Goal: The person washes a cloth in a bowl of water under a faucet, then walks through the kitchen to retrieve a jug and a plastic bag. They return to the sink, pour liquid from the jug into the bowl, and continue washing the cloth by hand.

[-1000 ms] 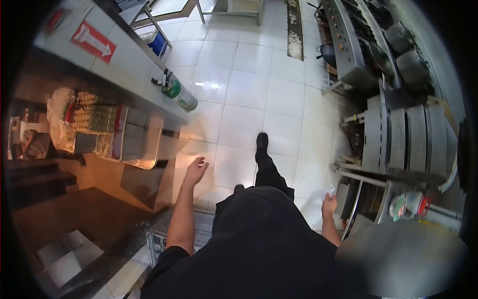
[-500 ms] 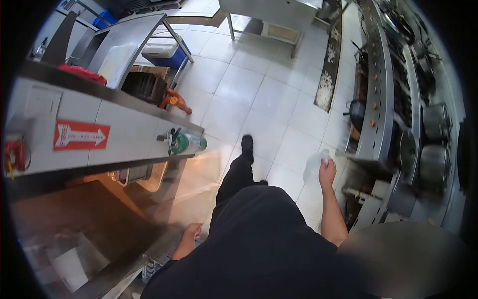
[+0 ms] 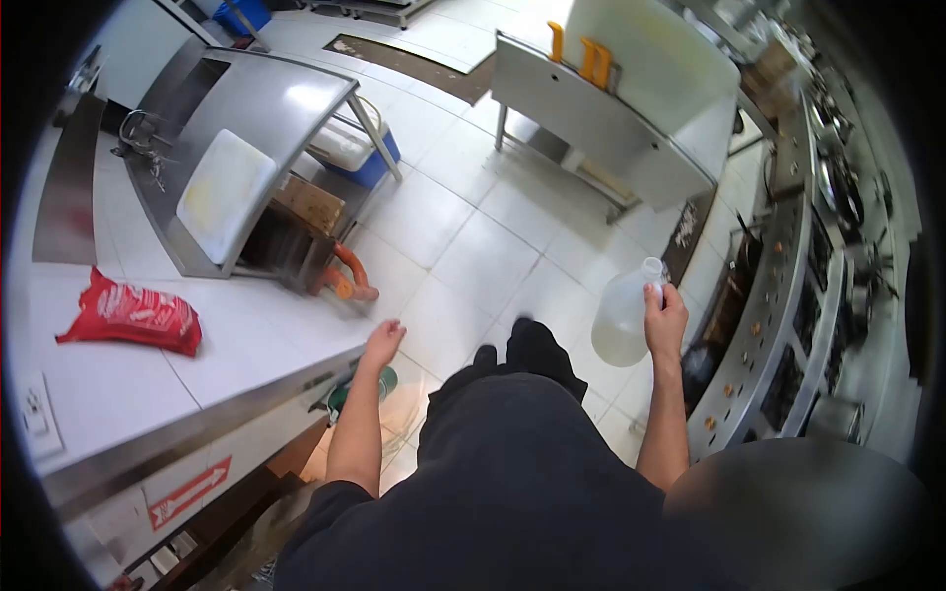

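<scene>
Floor (image 3: 463, 202): tiled in white, stretching away ahead, covered at the near end by the body.
Shirt (image 3: 532, 473): black, cut off at the bottom edge, hiding most of both legs and all but blurred dark shoe tips.
Stove (image 3: 759, 364): runs down the right side, curved by the lens; lost below behind a grey blur.
Grey blur (image 3: 798, 512): fills the lower right corner; cannot tell what lies underneath.
Counter (image 3: 246, 345): topped in white at left, cut off by the dark rim of the view.
Stand (image 3: 601, 128): set at the top, right of centre, with yellow handles (image 3: 596, 61) at its edge; cannot tell what they belong to.
Table (image 3: 286, 84): made of steel, set at upper left, shadowed and hard to read underneath.
Board (image 3: 225, 195): lies flat on the table, stained yellowish.
Bag (image 3: 138, 315): red, lies on the counter, printed too small to read.
Cooler (image 3: 370, 158): blue and white, partly hidden behind the table.
Jug (image 3: 621, 320): translucent, held above the floor near the stove, partly covered by the fingers; cannot tell how full.
Right hand (image 3: 668, 320): clamped on the jug just below its mouth.
Left hand (image 3: 386, 343): hangs loose near the counter's end, with fingers slightly bent and apart.
Extinguisher (image 3: 386, 382): green, mostly hidden behind the left forearm.
</scene>
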The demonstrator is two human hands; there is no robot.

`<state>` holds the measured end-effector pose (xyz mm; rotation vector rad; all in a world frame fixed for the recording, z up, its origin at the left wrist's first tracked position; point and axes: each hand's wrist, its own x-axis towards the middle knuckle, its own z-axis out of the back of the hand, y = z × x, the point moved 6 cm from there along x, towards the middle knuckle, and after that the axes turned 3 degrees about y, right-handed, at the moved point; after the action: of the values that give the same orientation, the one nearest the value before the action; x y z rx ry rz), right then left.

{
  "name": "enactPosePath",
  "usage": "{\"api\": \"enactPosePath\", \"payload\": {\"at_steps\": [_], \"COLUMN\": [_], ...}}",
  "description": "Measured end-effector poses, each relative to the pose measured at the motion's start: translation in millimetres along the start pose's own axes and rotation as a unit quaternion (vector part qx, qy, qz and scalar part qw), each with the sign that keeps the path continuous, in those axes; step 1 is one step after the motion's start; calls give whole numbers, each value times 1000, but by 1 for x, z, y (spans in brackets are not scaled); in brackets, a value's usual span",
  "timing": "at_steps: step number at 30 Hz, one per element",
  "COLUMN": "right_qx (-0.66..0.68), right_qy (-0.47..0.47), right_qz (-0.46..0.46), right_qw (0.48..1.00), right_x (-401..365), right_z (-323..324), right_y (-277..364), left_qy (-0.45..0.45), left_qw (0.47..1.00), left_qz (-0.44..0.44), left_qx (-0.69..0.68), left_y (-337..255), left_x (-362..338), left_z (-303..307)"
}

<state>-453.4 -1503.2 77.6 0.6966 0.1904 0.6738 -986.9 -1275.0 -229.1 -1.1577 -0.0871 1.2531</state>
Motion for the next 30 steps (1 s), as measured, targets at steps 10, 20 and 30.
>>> {"api": "enactPosePath", "payload": {"at_steps": [10,20,30], "right_qx": [94,162,307], "right_qy": [188,216,239], "right_qz": [202,254,86], "right_qw": [956,929,917], "right_x": [296,513,673], "right_z": [-143,-251,-328], "right_y": [213,415,516], "left_qy": [-209,-422,-349], "left_qw": [962,895,914], "left_qz": [165,120,78], "left_qx": [-60,-84,191], "left_y": [-39,-193,-367], "left_x": [82,167,503], "left_z": [110,159,439]}}
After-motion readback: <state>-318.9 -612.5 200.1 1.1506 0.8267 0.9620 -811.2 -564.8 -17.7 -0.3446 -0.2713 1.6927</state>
